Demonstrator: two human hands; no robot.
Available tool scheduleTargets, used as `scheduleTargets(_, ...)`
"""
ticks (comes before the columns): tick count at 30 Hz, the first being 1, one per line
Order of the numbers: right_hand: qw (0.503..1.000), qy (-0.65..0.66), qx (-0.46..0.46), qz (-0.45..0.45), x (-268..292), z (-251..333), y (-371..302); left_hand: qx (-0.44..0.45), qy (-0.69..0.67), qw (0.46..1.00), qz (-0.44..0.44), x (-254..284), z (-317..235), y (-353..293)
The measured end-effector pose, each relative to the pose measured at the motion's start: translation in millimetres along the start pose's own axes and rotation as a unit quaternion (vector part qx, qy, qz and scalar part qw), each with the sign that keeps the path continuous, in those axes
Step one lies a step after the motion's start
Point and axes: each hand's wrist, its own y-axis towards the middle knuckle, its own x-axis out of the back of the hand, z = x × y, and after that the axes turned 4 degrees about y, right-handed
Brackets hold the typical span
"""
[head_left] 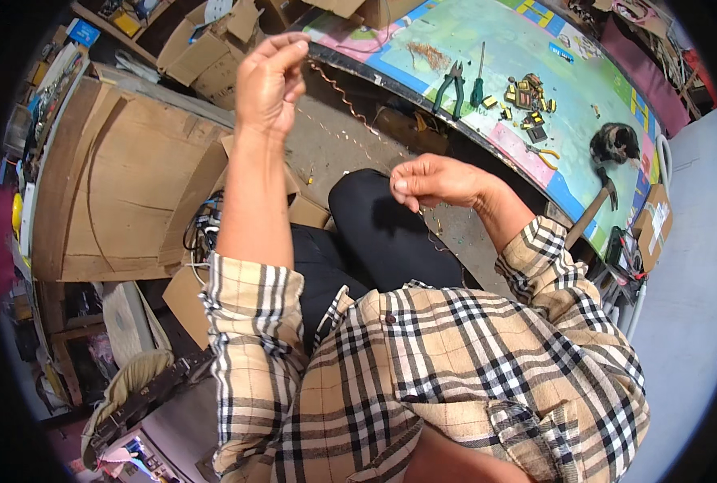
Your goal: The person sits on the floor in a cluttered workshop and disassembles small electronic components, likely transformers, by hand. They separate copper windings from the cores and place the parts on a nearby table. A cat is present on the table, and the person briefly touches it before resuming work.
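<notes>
Two hands share one thin copper wire (344, 95): my left hand (268, 79) is raised and pinched shut on its upper, kinked end, my right hand (432, 180) pinches it lower down, above my black-trousered knee (374, 225). The wire slants between them — nothing crosses it. Beyond, the counter (455, 32) carries green-handled pliers (452, 84), a screwdriver (477, 79) and small yellow parts (526, 95); a hammer (593, 211) leans off its edge. Cardboard boxes (125, 177) crowd my left.

A big table (455, 32) with a colourful top has green pliers (452, 83), a screwdriver (478, 79), small yellow and black parts (526, 95) and a hammer (596, 208). Brown cardboard boxes (125, 185) sit on the left
</notes>
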Motion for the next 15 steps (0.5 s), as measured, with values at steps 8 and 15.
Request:
scheduleTargets(8, 0.998, 0.059, 0.015, 0.004, 13.8, 4.9, -2.8, -0.191, 0.429, 0.882, -0.035, 29.1, 8.5, 9.5)
scheduleTargets(15, 0.999, 0.015, -0.031, 0.04, 30.3, -6.7, -13.7, -0.437, 0.651, 0.62, -0.026, 19.3, 0.1, -3.3)
